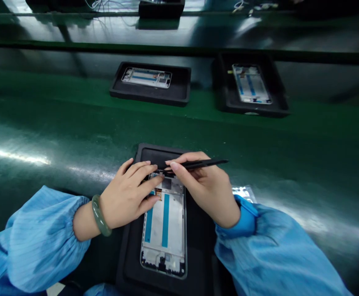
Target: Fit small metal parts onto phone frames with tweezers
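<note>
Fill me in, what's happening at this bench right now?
A person in blue sleeves works on an open phone frame lying in a black tray. The left hand presses on the frame's top end, while the right hand holds a thin black tool there. Two more trays with frames sit farther back on the green belt.

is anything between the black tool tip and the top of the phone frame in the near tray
Nothing visible does. The right hand holds the black tool with its tip at the top of the phone frame; the left hand fingers press beside it, not across it.
</note>
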Demonstrator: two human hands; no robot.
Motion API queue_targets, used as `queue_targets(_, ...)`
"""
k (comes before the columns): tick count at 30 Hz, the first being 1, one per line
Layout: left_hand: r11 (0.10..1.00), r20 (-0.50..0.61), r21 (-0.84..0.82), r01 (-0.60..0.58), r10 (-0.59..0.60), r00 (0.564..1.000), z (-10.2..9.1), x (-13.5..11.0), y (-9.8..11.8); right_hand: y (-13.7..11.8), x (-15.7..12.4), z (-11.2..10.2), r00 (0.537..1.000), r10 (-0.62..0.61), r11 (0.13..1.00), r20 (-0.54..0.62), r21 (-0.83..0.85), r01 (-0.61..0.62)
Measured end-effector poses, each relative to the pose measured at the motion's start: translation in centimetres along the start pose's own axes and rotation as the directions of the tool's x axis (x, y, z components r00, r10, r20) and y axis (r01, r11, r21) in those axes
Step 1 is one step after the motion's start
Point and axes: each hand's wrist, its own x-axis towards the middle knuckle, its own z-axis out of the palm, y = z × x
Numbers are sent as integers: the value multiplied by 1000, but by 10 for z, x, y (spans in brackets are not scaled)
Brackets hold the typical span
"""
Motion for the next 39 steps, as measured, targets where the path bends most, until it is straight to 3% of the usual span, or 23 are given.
queue_targets(39, 1000, -6, -25, 15, -15, 1000, 0, 2, 0, -4, -2, 0, 998, -66, 990, -17, -127, 63)
